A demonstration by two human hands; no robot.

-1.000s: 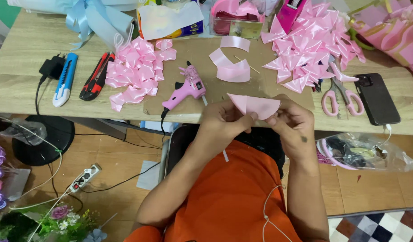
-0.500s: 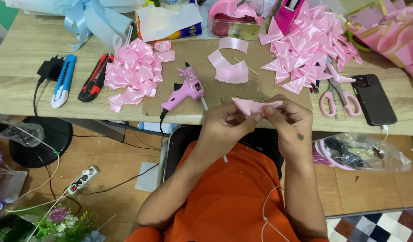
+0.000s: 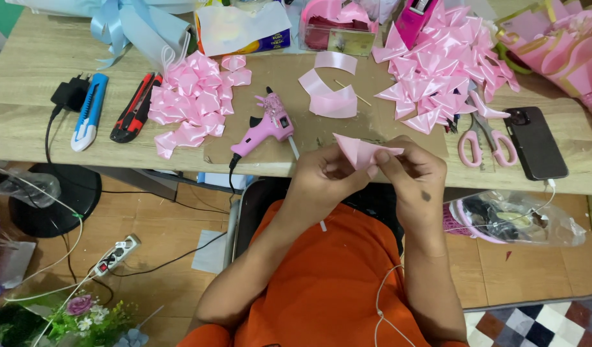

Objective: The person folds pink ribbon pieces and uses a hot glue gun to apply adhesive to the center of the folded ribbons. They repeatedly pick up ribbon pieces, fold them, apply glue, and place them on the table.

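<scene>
A small pink ribbon piece [image 3: 356, 151], folded to a point, is pinched between my left hand [image 3: 323, 177] and my right hand [image 3: 413, 172] at the near edge of the wooden table [image 3: 32, 122]. Both hands meet over a brown cardboard mat [image 3: 257, 74]. A pink glue gun [image 3: 268, 127] lies on the mat just left of my left hand. A loose strip of pink ribbon [image 3: 330, 96] curls behind the hands.
One pile of folded pink ribbon petals [image 3: 188, 103] sits left, a bigger pile [image 3: 445, 77] right. Pink scissors [image 3: 484, 136] and a black phone [image 3: 535, 142] lie far right. A blue cutter [image 3: 89, 112] and a red-black cutter [image 3: 135, 108] lie left. A power strip [image 3: 116, 256] is on the floor.
The hands have drawn slightly closer together on the ribbon piece, folding it tighter. Nothing else on the table has moved.
</scene>
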